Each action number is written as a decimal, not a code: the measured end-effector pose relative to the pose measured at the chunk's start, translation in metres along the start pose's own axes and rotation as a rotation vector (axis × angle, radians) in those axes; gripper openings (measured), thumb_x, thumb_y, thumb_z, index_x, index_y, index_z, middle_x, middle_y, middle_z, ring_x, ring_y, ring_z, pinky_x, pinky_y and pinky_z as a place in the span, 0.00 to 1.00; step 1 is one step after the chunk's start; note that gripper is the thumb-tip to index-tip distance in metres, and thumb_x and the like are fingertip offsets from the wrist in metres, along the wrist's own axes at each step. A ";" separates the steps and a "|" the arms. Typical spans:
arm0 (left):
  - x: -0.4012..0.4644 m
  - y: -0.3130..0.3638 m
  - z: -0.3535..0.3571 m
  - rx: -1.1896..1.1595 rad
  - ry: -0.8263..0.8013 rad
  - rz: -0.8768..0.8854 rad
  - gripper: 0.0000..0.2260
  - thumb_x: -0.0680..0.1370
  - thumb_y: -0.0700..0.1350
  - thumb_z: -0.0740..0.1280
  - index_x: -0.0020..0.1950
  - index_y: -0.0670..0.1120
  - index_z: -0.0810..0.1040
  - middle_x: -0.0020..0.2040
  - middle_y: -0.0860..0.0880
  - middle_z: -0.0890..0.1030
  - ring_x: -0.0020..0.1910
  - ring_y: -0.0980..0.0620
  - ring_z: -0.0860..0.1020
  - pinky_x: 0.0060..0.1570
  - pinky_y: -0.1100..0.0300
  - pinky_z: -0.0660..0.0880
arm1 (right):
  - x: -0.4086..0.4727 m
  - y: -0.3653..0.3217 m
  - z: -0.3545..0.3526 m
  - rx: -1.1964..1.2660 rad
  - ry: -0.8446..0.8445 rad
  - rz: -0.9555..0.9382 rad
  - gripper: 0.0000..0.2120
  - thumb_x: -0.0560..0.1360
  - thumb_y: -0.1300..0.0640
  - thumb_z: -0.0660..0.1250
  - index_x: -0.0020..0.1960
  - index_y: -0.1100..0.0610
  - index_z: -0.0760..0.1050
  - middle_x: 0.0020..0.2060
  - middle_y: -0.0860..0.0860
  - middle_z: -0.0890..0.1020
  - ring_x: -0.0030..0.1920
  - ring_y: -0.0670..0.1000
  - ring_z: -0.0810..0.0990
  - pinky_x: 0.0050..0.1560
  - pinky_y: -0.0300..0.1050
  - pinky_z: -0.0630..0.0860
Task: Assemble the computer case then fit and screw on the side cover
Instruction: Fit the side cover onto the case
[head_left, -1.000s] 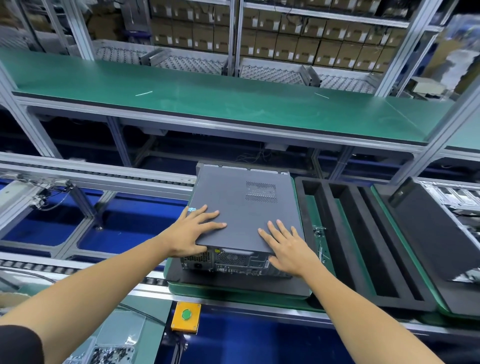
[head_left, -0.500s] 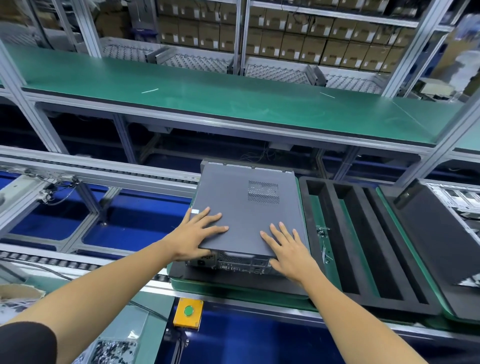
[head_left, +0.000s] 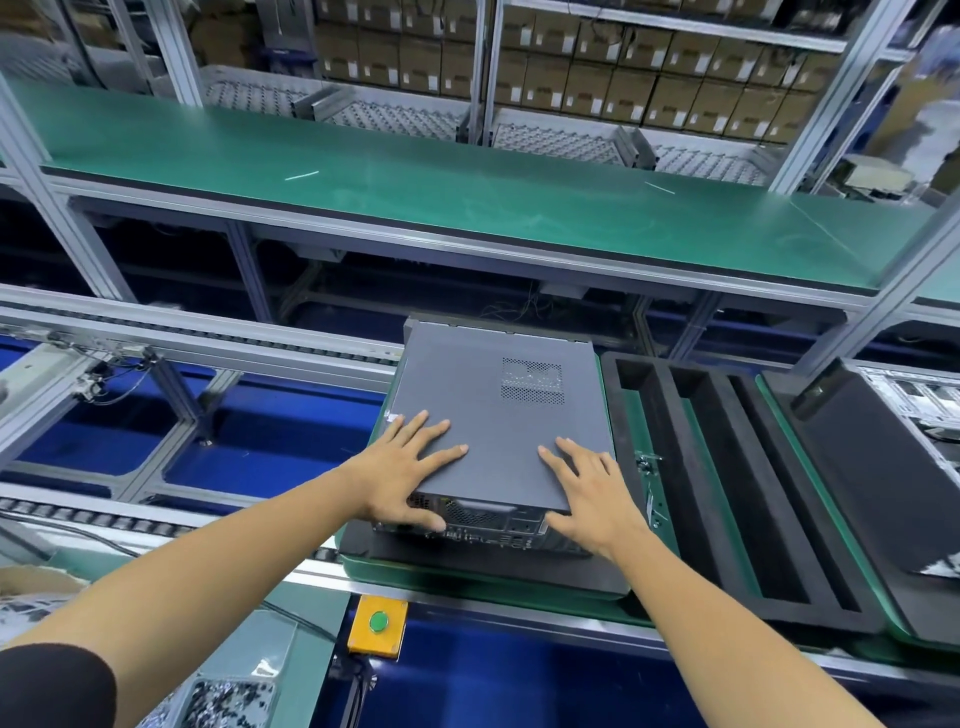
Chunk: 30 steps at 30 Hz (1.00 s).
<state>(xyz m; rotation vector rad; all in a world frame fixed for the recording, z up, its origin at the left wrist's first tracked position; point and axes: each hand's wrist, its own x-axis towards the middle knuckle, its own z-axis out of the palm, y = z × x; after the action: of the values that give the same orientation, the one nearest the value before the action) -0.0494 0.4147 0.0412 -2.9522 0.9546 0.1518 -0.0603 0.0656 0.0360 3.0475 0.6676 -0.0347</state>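
Here my left hand (head_left: 410, 473) lies flat with fingers spread on the near left corner of the side cover (head_left: 498, 421), the thumb hooked down over the rear edge of the computer case (head_left: 483, 519). The case lies on its side on a black foam pad (head_left: 467, 564) on the green pallet (head_left: 467, 587). My right hand (head_left: 592, 491) presses palm-down with straight, slightly spread fingers on the cover's near right corner. Just beside it sits a slotted black foam tray (head_left: 727, 467).
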 end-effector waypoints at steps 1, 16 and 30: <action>0.000 0.000 0.000 0.008 0.002 -0.002 0.45 0.70 0.82 0.47 0.80 0.64 0.35 0.82 0.49 0.38 0.80 0.41 0.35 0.78 0.40 0.37 | 0.000 0.000 0.001 0.014 -0.002 0.011 0.43 0.70 0.32 0.53 0.83 0.44 0.50 0.82 0.52 0.55 0.80 0.53 0.53 0.79 0.55 0.49; -0.020 0.002 0.020 -0.603 0.288 -0.457 0.54 0.59 0.80 0.71 0.79 0.64 0.53 0.81 0.57 0.38 0.79 0.47 0.60 0.68 0.45 0.73 | -0.015 0.019 0.001 0.413 -0.102 0.395 0.47 0.69 0.38 0.71 0.77 0.29 0.45 0.81 0.53 0.49 0.50 0.57 0.81 0.42 0.49 0.79; -0.018 -0.015 0.023 -0.873 0.363 -0.468 0.49 0.59 0.74 0.76 0.73 0.73 0.52 0.65 0.58 0.74 0.55 0.47 0.80 0.50 0.50 0.79 | -0.003 0.024 0.007 0.482 -0.036 0.428 0.43 0.71 0.37 0.71 0.78 0.32 0.49 0.54 0.53 0.70 0.43 0.52 0.76 0.45 0.51 0.77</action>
<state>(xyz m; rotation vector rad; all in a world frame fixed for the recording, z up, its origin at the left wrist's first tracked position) -0.0570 0.4388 0.0205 -4.0115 0.1596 0.0074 -0.0531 0.0428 0.0296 3.5638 -0.0194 -0.2785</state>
